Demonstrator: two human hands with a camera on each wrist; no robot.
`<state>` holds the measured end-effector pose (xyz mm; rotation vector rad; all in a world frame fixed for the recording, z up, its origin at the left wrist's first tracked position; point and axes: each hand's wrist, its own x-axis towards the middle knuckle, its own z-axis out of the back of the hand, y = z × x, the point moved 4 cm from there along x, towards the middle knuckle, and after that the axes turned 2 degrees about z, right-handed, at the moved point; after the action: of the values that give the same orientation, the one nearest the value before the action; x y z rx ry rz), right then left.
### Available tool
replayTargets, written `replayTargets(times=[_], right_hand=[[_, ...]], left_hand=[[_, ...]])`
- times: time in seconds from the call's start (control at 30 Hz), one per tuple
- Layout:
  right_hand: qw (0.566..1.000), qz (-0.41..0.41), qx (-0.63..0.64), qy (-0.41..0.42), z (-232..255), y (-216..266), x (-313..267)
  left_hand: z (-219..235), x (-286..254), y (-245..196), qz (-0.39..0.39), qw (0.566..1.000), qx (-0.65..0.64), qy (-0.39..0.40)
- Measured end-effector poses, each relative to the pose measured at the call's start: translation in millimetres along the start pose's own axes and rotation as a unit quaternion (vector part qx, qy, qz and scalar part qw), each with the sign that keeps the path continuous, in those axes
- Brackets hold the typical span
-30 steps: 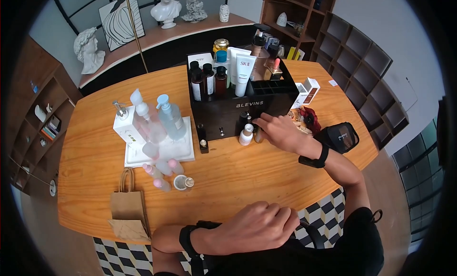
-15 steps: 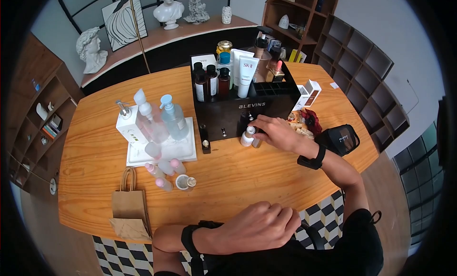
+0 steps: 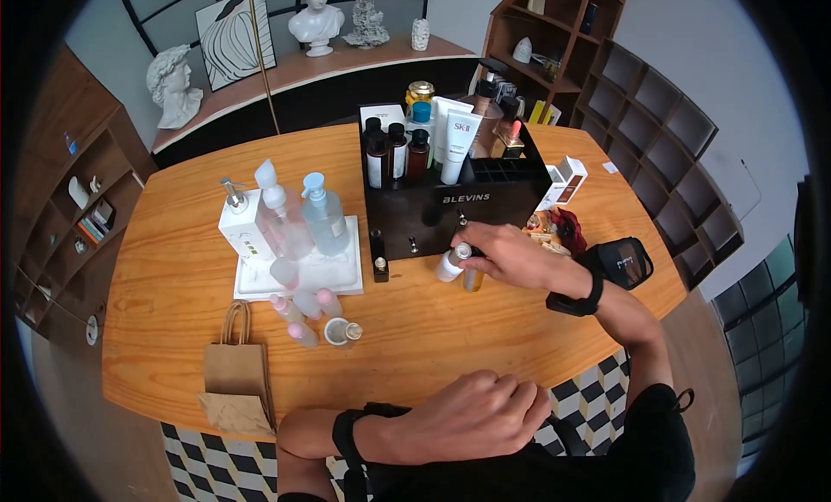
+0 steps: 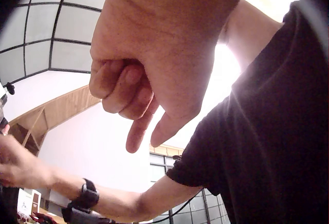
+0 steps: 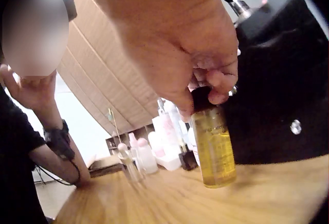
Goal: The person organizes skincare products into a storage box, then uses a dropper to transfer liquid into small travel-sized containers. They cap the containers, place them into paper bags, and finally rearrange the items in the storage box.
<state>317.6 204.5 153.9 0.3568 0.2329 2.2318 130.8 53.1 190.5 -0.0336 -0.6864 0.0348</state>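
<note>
In the head view my right hand is in front of the black BLEVINS organizer. Its fingers and thumb pinch the dark cap of a clear bottle of yellow liquid, held nearly upright close over the tabletop. Just left of that hand a small white bottle leans, with its pale cap right at the thumb. My left hand is near my body, beyond the table's front edge, holding nothing. The left wrist view shows several of its fingers loosely curled, with the index finger and thumb pointing down.
Pump bottles stand on a white tray at left, small pink-capped bottles before it. A paper bag lies front left. Another small dark bottle stands at the organizer. A black pouch sits at right.
My right hand has come away from the organizer toward me, bringing the yellow bottle into fuller view. The white bottle now leans more. The left hand has stayed in place.
</note>
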Motion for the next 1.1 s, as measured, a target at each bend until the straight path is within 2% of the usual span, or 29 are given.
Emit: replayTargets(times=[0.07,0.13,0.2,0.27,0.33,0.53,0.63,0.7,0.77,0.8,0.87,1.1], right_hand=[[0.996,0.074,0.034,-0.045,35.5,22.2,8.4],[0.989,0.116,0.0,-0.088,75.8,43.9,22.7],[0.982,0.122,-0.063,-0.127,108.3,58.1,35.9],[0.962,0.174,-0.138,-0.157,131.6,64.1,54.2],[0.956,0.18,-0.177,-0.15,147.7,70.3,71.5],[0.953,0.225,-0.18,-0.093,132.7,46.4,116.9],[0.973,0.168,-0.155,-0.032,116.6,31.0,129.0],[0.975,0.165,-0.148,-0.029,108.7,27.4,128.8],[0.977,0.161,-0.136,-0.024,100.3,19.6,130.1],[0.977,0.16,-0.136,-0.024,97.6,16.6,130.1],[0.978,0.148,-0.147,-0.012,91.8,14.7,129.4],[0.972,0.142,-0.174,-0.066,84.4,14.0,122.3]], left_hand=[[-1.6,-0.3,-0.7,0.005,1.0,0.001,0.011],[-2.5,0.1,-0.7,0.008,1.0,-0.003,0.013],[-3.2,-0.2,-1.1,0.009,1.0,-0.006,0.015],[-2.8,-1.0,-1.4,0.011,1.0,-0.012,0.014],[-1.6,-1.1,-1.1,0.012,1.0,-0.009,0.014],[1.2,-2.0,-2.2,0.007,1.0,-0.005,0.018],[7.2,-1.7,-3.3,-0.003,1.0,0.008,0.018],[7.6,-1.8,-3.0,-0.012,1.0,0.016,0.012],[7.7,-1.7,-2.6,-0.022,0.999,-0.009,-0.027],[8.5,-2.1,-2.8,-0.022,0.999,-0.009,-0.027],[6.3,-2.6,-3.2,-0.011,0.999,0.015,0.029],[-0.2,-3.7,-3.1,-0.002,1.0,0.002,0.014]])
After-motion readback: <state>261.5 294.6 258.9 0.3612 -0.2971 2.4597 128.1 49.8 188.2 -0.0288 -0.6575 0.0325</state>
